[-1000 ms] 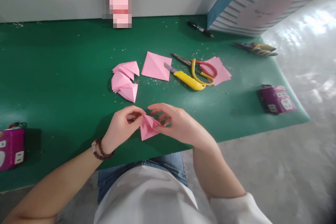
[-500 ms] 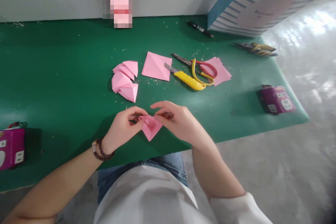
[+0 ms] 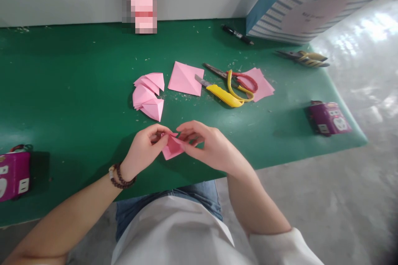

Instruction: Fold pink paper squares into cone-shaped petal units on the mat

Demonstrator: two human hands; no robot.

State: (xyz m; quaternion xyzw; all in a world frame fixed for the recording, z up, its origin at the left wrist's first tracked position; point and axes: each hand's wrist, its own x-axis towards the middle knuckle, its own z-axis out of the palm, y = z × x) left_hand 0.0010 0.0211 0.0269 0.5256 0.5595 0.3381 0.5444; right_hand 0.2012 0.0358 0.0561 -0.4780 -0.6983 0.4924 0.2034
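A partly folded piece of pink origami paper (image 3: 171, 149) is held between both hands close to the table's front edge. My left hand (image 3: 146, 145) is closed on its left side, thumb on top. At the right side, my right hand (image 3: 207, 143) pinches it with the thumb in front; some fingers are hidden behind the paper. Beyond the left hand lies a cluster of folded pink paper pieces (image 3: 147, 95). A creased pink paper square (image 3: 185, 78) rests to the right of that cluster.
A yellow-handled cutter (image 3: 225, 96) and scissors (image 3: 228, 75) lie near more pink sheets (image 3: 261, 85). Farther back are a black pen (image 3: 238, 35), pliers (image 3: 304, 58) and a striped box (image 3: 298, 12). Purple boxes (image 3: 329, 118) sit at either side of the green table (image 3: 77, 83).
The held paper has turned and tilted, its lower point shifting left and up. My right thumb has moved lower along its edge. Things on the table stay put.
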